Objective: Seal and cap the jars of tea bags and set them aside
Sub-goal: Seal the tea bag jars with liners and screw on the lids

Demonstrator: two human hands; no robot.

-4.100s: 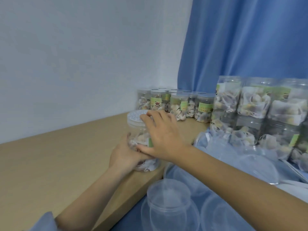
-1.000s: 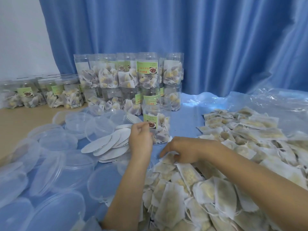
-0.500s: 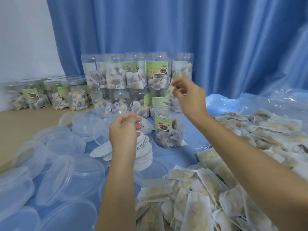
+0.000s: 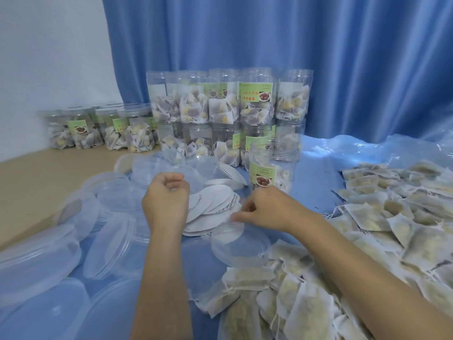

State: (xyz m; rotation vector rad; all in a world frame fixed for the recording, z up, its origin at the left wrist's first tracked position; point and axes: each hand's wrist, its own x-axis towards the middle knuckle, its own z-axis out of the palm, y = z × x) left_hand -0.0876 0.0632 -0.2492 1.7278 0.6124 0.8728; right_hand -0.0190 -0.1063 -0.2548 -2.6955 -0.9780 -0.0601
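Jar [image 4: 270,168] of tea bags, uncapped

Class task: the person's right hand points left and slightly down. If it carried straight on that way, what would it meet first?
Most likely the white seal discs fanned out just beyond the right hand, whose fingertips seem almost on them; depth is uncertain.

Blue curtain [image 4: 318,57], white wall [image 4: 49,57], wooden tabletop [image 4: 36,173]

uncapped labelled jar [image 4: 270,168] upright beside white seal discs [image 4: 215,204].
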